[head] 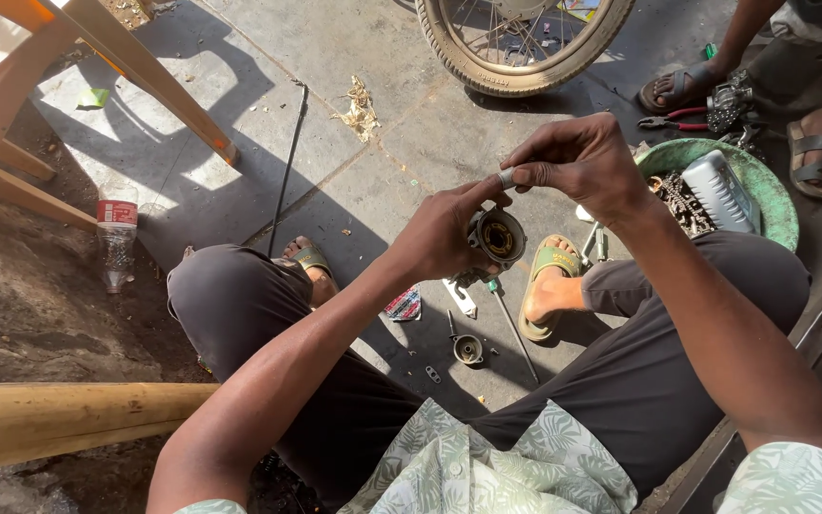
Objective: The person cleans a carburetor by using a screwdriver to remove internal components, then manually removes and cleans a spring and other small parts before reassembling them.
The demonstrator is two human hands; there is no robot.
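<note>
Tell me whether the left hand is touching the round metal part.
Touching. The head view shows the left hand wrapped around the round metal part, its fingers against the rim.

You sit outdoors over a grey concrete floor (401,124) cut by shallow joints, with hard sunlight throwing sharp shadows across it. To your left stands a pale orange plastic chair (68,57), its legs striping the slab with shade, and beside it lies rough earth and rock (21,305). A plastic bottle (117,243) stands at that edge. A wooden pole (59,419) crosses low on your left. Ahead, a spoked wheel (522,43) rests on the ground, and a scrap of dry debris (361,109) lies on the concrete nearby.
</note>
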